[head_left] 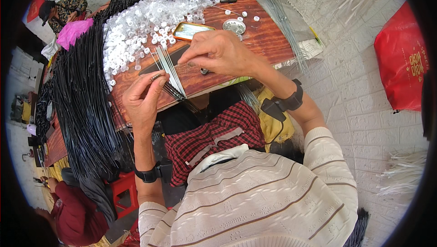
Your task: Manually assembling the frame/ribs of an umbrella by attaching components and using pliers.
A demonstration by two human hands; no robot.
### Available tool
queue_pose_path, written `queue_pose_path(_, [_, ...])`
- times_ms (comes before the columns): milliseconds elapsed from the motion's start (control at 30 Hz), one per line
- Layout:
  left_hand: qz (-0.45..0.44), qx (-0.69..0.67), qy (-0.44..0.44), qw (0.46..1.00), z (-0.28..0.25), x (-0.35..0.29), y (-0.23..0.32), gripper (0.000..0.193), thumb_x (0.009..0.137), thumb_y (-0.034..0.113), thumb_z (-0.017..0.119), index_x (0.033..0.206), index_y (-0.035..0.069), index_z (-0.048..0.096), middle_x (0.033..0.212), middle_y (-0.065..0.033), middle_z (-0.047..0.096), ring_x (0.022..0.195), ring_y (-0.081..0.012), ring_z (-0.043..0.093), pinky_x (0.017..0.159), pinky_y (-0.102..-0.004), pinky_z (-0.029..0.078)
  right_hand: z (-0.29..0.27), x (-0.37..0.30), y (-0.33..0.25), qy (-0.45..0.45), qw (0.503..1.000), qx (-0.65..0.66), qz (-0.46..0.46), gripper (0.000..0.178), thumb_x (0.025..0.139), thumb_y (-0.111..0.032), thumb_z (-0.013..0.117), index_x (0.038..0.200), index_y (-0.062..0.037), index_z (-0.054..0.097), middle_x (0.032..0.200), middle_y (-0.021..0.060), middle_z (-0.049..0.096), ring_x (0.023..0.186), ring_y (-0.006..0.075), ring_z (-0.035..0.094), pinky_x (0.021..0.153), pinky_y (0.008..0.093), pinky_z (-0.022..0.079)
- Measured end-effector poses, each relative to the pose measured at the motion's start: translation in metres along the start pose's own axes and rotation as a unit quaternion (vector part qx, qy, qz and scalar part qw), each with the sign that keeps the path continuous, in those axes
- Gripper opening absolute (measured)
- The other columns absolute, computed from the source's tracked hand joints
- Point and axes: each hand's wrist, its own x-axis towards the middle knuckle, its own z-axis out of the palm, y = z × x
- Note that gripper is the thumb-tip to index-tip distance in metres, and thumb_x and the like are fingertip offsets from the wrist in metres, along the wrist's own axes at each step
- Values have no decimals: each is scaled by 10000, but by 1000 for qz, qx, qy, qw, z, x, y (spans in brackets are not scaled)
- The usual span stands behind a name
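Note:
At the table's near edge my left hand (143, 94) is closed, thumb and forefinger pinching a small dark ribbed piece (158, 76) that looks like a coil. To its right and higher, my right hand (221, 53) has thumb and forefinger pressed together; whatever they may hold is too small to make out. Between the hands a row of thin metal rods (170, 68) lies across the table edge, with dark lower ends sticking out over it. A dark flat bar (180, 53) lies under the rods, partly covered by my right fingers.
The reddish wooden table (268, 33) bears a heap of clear and white plastic caps (136, 23), an open tin of thin pins (191, 30) and a round metal dish (234, 26). Long black rods (86, 87) hang over its left side. Two people sit at the left. A red bag (400, 60) hangs right.

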Motion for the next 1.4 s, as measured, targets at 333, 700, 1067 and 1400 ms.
queue_pose_path(333, [8, 35, -22, 999, 3, 5, 0, 189, 848, -19, 681, 1033, -40, 713, 896, -85, 715, 806, -110, 651, 705, -220, 495, -8, 4, -7, 39, 996, -53, -66, 204, 750, -80, 711, 938, -153, 748, 737, 11, 579, 722, 203, 574, 633, 339, 452])
queue_pose_path(700, [15, 14, -46, 999, 5, 7, -1, 210, 847, -23, 680, 1055, -25, 712, 921, -92, 712, 823, -131, 655, 731, -238, 509, -2, 8, -8, 77, 989, -77, -104, 187, 755, -82, 722, 931, -141, 741, 717, 19, 554, 710, 205, 569, 616, 336, 444])
queue_pose_path(1067, [-42, 12, -75, 996, 9, -3, -22, 188, 927, 87, 622, 1060, -25, 695, 874, -45, 698, 814, -88, 623, 702, -211, 470, 22, 12, -13, 72, 994, 71, -44, 259, 772, -110, 751, 1027, -91, 708, 795, 32, 594, 727, 160, 579, 634, 292, 465])
queue_pose_path(1400, [39, 15, -140, 989, 11, -23, -76, 214, 914, 151, 662, 1023, -33, 676, 992, -52, 679, 868, -128, 615, 730, -268, 482, 77, -8, 3, -43, 984, 161, 59, 271, 790, -163, 760, 1013, -24, 693, 907, 65, 598, 835, 177, 607, 659, 307, 472])
